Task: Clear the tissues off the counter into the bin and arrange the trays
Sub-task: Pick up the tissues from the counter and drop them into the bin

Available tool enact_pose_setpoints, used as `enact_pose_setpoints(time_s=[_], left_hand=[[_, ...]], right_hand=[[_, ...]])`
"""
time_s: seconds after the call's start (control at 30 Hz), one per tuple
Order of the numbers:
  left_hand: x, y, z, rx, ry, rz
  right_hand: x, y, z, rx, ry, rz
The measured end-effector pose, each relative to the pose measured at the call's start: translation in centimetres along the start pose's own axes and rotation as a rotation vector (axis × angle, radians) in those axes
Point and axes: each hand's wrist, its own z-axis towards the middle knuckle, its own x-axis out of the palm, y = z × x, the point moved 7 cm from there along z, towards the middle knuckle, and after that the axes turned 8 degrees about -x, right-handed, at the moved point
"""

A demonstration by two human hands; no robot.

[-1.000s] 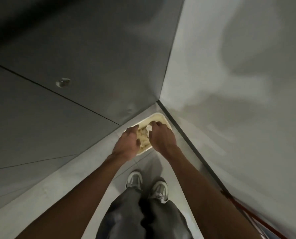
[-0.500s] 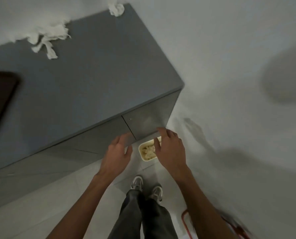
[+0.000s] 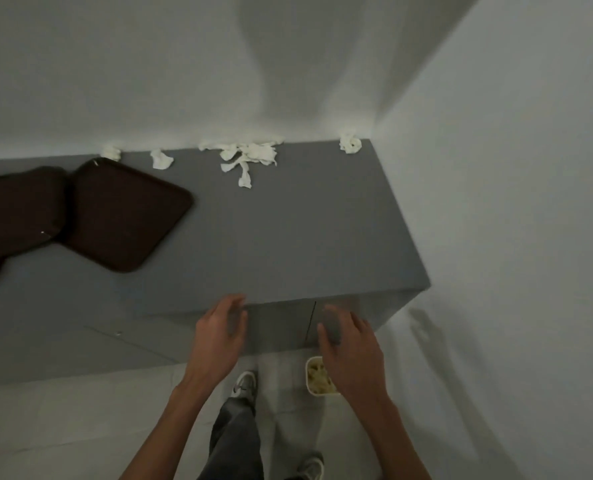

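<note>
Your fingers (image 3: 232, 308) hang relaxed and empty on the left hand (image 3: 219, 336) and, seemingly through the blur, the right hand (image 3: 352, 351). The trays (image 3: 125, 216) overlap at the left of the counter (image 3: 305, 237); the tissues (image 3: 250, 157) along its back edge are light and flimsy, so pinch whole clumps; the bin (image 3: 317, 377) is below your right hand

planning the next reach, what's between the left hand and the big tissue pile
Head view: only bare grey countertop between the left hand and the torn white tissue pile.

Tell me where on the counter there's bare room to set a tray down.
The counter is bare on its right half, between the brown trays and the side wall, and from the tissues to the front edge. Crowded: the left end with overlapping trays, and the back strip with tissues.
</note>
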Motion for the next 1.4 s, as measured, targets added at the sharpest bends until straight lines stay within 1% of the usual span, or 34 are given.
enact_pose_setpoints(time_s=[0.1, 0.17, 0.37, 0.6, 0.77, 0.83, 0.93, 1.03, 1.07, 1.1, 1.17, 1.2, 1.27, 1.33, 1.4], left_hand=[[-2.1, 1.9, 3.0, -0.042, -0.003, -0.026], [-3.2, 3.2, 5.6, -0.059, -0.018, -0.025], [-5.8, 6.4, 14.2, -0.062, -0.006, -0.002], [-8.4, 9.4, 22.7, -0.049, 0.038, -0.003], [-9.9, 9.8, 26.8, 0.013, 0.088, 0.021], [-10.1, 9.9, 27.8, 0.030, 0.100, 0.015], [-10.3, 10.1, 28.7, 0.055, 0.096, 0.008], [-10.4, 10.3, 29.1, 0.069, 0.108, -0.009], [-10.4, 10.5, 29.3, 0.068, 0.111, -0.019], [-10.4, 10.6, 29.5, 0.065, 0.115, -0.027], [-10.2, 10.5, 30.0, 0.062, 0.123, -0.035], [-10.2, 10.2, 30.3, 0.064, 0.122, -0.041], [-10.0, 9.3, 31.0, 0.088, 0.134, -0.043], [-9.5, 7.8, 31.6, 0.144, 0.197, -0.032], [-8.7, 5.9, 31.9, 0.229, 0.277, -0.036]], right_hand=[[1.7, 2.5, 3.7, -0.058, 0.002, 0.035], [3.2, 4.0, 6.6, -0.084, 0.016, 0.017], [9.1, 8.5, 16.7, -0.142, 0.119, -0.015], [16.8, 12.2, 31.0, -0.084, 0.232, -0.043], [22.0, 12.6, 40.3, -0.047, 0.325, -0.092], [23.9, 12.2, 42.6, -0.067, 0.364, -0.116], [26.7, 11.1, 43.8, -0.131, 0.411, -0.222], [27.4, 11.4, 42.5, -0.173, 0.363, -0.317], [27.4, 11.8, 41.5, -0.156, 0.355, -0.284], [27.1, 12.2, 40.3, -0.148, 0.346, -0.277], [25.5, 13.2, 37.7, -0.175, 0.311, -0.350], [24.7, 13.5, 36.4, -0.140, 0.299, -0.331], [22.8, 14.7, 34.6, -0.124, 0.220, -0.269], [21.0, 16.5, 33.6, -0.135, 0.168, -0.048], [18.4, 18.6, 33.0, -0.154, 0.157, 0.084]])
